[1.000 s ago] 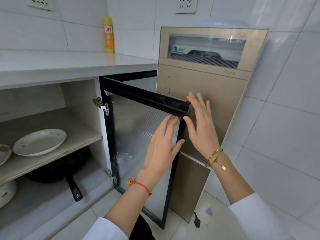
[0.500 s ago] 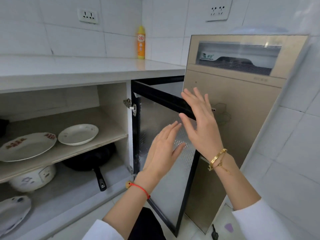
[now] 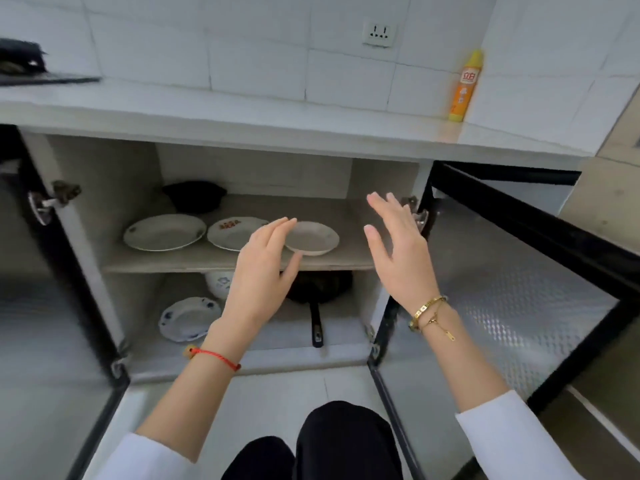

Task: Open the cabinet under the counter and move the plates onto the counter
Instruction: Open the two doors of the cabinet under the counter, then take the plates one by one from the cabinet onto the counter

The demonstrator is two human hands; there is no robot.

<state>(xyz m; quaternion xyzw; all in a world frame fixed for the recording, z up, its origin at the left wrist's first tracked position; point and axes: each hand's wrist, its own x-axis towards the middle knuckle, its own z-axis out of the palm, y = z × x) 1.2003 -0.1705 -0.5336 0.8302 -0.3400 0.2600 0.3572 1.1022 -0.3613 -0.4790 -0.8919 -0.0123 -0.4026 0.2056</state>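
Both cabinet doors are swung wide, three plates (image 3: 165,232) sit along the shelf's (image 3: 221,261) front edge. Left hand (image 3: 265,268) and right hand (image 3: 398,249) hover in front with fingers spread, holding nothing. Surface (image 3: 242,112) above has a yellow bottle (image 3: 465,86) at its right end

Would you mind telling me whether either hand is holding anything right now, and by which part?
Nothing is held: the left hand and right hand are both open in front of the shelf.
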